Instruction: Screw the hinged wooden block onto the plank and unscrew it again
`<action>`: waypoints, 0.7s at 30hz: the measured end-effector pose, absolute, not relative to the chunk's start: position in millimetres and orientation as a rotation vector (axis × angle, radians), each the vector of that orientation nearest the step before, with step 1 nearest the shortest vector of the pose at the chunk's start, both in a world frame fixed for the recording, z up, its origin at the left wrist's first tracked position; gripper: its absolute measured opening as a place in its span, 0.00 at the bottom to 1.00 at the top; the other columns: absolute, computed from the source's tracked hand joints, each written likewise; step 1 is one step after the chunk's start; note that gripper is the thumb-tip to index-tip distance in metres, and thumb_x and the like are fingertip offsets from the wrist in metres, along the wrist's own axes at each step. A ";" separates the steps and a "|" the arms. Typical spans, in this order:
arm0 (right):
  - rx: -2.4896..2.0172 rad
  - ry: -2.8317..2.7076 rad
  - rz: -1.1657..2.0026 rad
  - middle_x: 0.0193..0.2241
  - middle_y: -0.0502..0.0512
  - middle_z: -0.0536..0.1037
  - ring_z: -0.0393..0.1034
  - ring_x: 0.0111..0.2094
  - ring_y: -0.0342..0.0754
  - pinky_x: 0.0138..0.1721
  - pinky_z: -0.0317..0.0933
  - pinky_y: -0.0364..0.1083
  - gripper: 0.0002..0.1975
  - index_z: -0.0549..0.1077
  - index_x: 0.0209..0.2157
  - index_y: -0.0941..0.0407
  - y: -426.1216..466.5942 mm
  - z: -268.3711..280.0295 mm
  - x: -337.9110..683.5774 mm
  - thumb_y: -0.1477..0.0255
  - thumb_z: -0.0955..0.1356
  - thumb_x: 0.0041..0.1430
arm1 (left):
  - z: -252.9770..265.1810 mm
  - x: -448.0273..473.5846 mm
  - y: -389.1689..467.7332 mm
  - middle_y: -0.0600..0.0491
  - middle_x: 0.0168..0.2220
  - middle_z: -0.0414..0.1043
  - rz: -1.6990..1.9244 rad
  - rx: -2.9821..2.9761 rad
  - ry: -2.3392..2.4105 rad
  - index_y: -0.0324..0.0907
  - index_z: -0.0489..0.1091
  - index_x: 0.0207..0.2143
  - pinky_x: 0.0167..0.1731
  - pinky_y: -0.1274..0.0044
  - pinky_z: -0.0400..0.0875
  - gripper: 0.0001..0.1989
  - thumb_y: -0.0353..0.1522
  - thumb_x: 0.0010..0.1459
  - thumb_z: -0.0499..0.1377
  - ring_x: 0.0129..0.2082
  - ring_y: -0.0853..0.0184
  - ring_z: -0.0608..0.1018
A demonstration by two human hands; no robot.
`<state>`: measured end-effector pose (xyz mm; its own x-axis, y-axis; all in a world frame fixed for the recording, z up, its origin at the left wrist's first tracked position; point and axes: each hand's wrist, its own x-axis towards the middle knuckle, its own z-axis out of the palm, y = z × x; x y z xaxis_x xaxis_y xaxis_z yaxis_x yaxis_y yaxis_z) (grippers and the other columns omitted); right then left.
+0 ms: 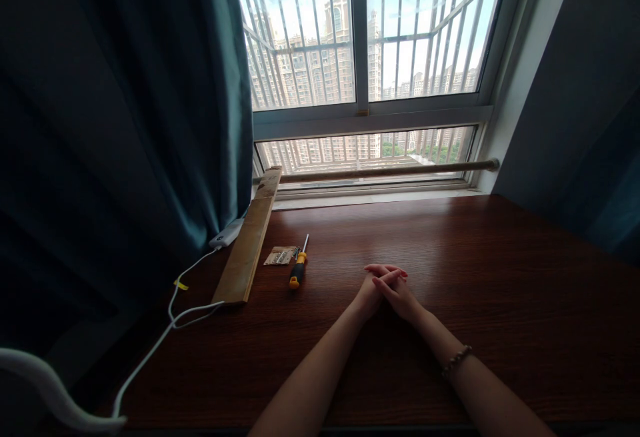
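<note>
While my left hand (371, 292) and right hand (403, 298) rest loosely crossed on the table (475, 244), fingers mostly extended and holding no tool, I see on my feed the screwdriver (298, 270) lying to their left, beside a small packet (279, 256). Its handle points my way, probably for easy reach; the plank (247, 244) lies farther left, perhaps to leave room.

Hands (401, 298) — palms out of sight
</note>
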<state>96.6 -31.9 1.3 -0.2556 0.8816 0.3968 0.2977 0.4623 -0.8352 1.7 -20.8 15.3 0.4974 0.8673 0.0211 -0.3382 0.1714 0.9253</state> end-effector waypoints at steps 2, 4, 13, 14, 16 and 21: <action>-1.007 -1.783 0.787 0.45 0.55 0.70 0.63 0.49 0.50 0.51 0.56 0.49 0.18 0.66 0.49 0.52 -31.4 0.4 96.7 0.61 0.60 0.59 | 15.0 1.9 -20.9 0.49 0.31 0.68 0.932 1.078 0.603 0.37 0.70 0.30 0.38 0.75 0.64 0.11 0.37 0.47 0.60 0.37 0.61 0.71; -1.005 -1.783 0.789 0.45 0.55 0.70 0.63 0.49 0.50 0.51 0.56 0.49 0.18 0.66 0.48 0.52 -31.1 0.0 96.7 0.61 0.60 0.59 | 14.3 2.0 -20.7 0.49 0.32 0.68 0.937 1.084 0.599 0.37 0.70 0.31 0.38 0.75 0.64 0.12 0.37 0.47 0.60 0.38 0.61 0.71; -1.010 -1.789 0.796 0.44 0.55 0.70 0.63 0.48 0.51 0.51 0.57 0.49 0.18 0.67 0.48 0.53 -33.4 3.0 97.0 0.60 0.60 0.59 | 12.1 1.2 -18.6 0.49 0.31 0.68 0.924 1.078 0.595 0.37 0.70 0.31 0.37 0.75 0.65 0.12 0.37 0.47 0.60 0.36 0.62 0.72; -1.013 -1.790 0.796 0.44 0.55 0.70 0.63 0.48 0.51 0.51 0.57 0.49 0.19 0.67 0.48 0.53 -33.6 3.4 97.0 0.60 0.60 0.59 | 12.1 1.1 -18.6 0.49 0.31 0.68 0.925 1.080 0.593 0.37 0.70 0.31 0.37 0.75 0.65 0.12 0.37 0.47 0.60 0.35 0.62 0.72; -1.017 -1.792 0.793 0.44 0.55 0.70 0.63 0.48 0.51 0.51 0.57 0.49 0.19 0.67 0.48 0.53 -33.8 4.1 96.8 0.60 0.60 0.59 | 12.5 0.8 -18.9 0.49 0.31 0.68 0.928 1.086 0.590 0.36 0.70 0.31 0.37 0.75 0.65 0.12 0.37 0.48 0.60 0.36 0.62 0.72; -1.016 -1.789 0.775 0.44 0.55 0.70 0.63 0.48 0.51 0.51 0.56 0.49 0.18 0.67 0.48 0.52 -34.1 4.3 96.8 0.60 0.60 0.59 | 15.5 0.7 -21.0 0.48 0.32 0.68 0.931 1.089 0.579 0.37 0.70 0.31 0.37 0.75 0.65 0.11 0.36 0.49 0.59 0.37 0.62 0.72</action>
